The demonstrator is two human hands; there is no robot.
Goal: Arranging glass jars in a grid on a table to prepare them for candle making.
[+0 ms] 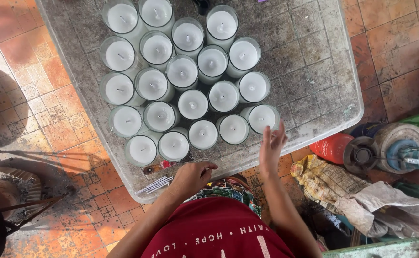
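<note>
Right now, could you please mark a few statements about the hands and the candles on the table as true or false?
1. The glass candles stand upright in a tight cluster on the table. True.
2. The right hand grips a candle. False: it hangs open with fingers spread, just beside the nearest candle, holding nothing.
3. The left hand rests at the table's near edge. True.
4. The candles are filled with red wax. False: the wax is white.
5. A bundle of thin white sticks lies near the left hand. True.
6. The table stands on grass. False: it stands on a tiled floor.
</note>
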